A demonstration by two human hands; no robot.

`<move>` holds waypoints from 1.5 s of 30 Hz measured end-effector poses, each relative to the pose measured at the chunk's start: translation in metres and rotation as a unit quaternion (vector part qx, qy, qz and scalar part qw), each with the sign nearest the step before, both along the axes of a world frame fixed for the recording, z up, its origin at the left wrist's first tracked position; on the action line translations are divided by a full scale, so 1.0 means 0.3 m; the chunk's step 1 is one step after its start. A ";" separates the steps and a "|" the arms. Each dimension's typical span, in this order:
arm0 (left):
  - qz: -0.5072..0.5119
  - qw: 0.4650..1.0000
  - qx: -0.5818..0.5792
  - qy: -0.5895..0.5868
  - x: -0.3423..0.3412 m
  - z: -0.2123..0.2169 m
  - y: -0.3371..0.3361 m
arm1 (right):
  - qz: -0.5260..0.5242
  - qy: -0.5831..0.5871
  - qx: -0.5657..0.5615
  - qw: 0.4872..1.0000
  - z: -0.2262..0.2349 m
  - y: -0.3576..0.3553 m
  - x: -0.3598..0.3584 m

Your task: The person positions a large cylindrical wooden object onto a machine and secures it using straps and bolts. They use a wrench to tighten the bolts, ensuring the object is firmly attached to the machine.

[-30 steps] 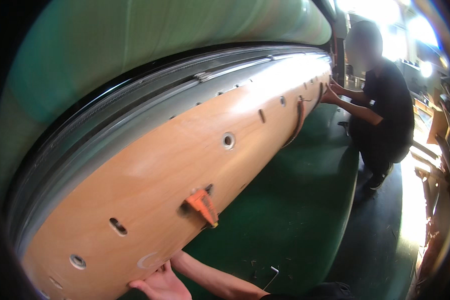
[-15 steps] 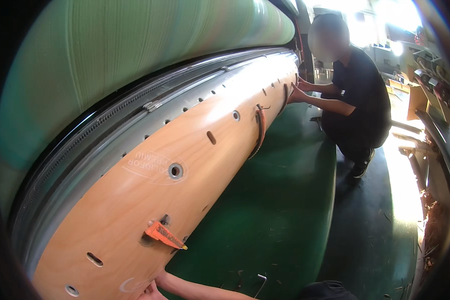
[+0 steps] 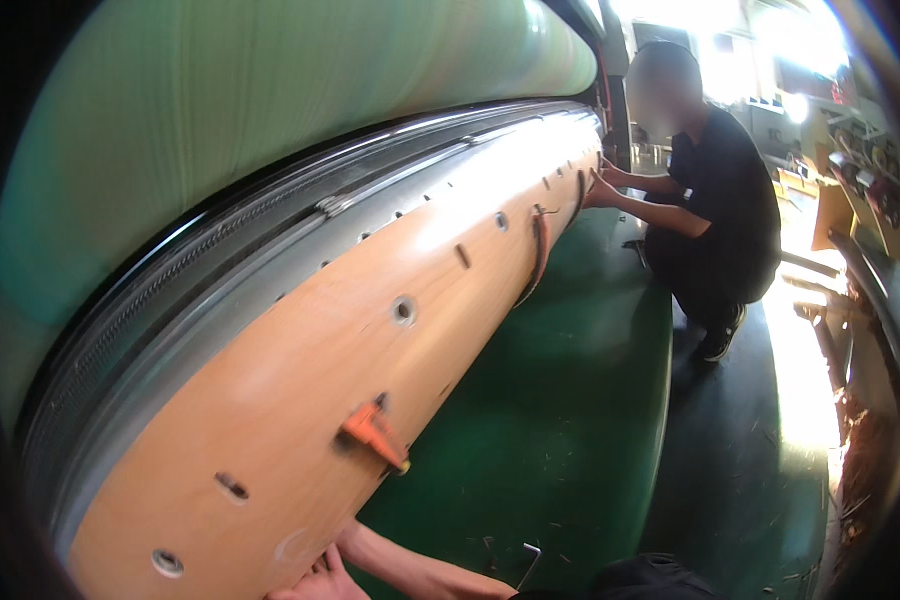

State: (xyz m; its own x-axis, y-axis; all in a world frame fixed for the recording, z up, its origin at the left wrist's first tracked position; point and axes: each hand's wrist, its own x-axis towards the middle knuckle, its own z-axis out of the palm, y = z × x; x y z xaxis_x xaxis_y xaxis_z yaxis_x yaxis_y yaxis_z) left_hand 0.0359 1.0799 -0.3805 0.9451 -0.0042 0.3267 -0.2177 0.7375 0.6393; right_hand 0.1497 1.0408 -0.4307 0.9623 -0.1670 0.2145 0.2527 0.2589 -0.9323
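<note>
"Where is the long, curved, tan wooden panel (image 3: 280,400) with holes?"

"It runs from near left to far right, beside the big green drum (image 3: 300,110); an orange tapered piece (image 3: 378,438) juts from it."

"And at its near end?"

"The person's left hand (image 3: 320,582) touches the lower edge; the right hand (image 3: 350,540), mostly hidden, is just beside. Whether either grips, one cannot tell."

Before you, the panel (image 3: 270,400) runs from near left to far right. The roller (image 3: 300,70) lies to its left. Your left hand (image 3: 320,583) is at the near end; the hex key (image 3: 531,563) lies farther right. A co-worker (image 3: 725,200) is at the far end.
</note>
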 end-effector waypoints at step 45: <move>-0.073 0.994 -0.076 -0.012 0.069 -0.103 -0.010 | -0.248 0.103 0.266 0.926 -0.280 -0.766 0.089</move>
State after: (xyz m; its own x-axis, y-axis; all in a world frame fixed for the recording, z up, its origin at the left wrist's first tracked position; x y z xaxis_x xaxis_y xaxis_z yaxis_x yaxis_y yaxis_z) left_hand 0.0565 1.0768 -0.4115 0.9303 -0.0891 0.3558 -0.1156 0.8495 0.5148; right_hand 0.1764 0.8109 -0.5147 0.7505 -0.6281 -0.2055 0.2937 0.5956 -0.7477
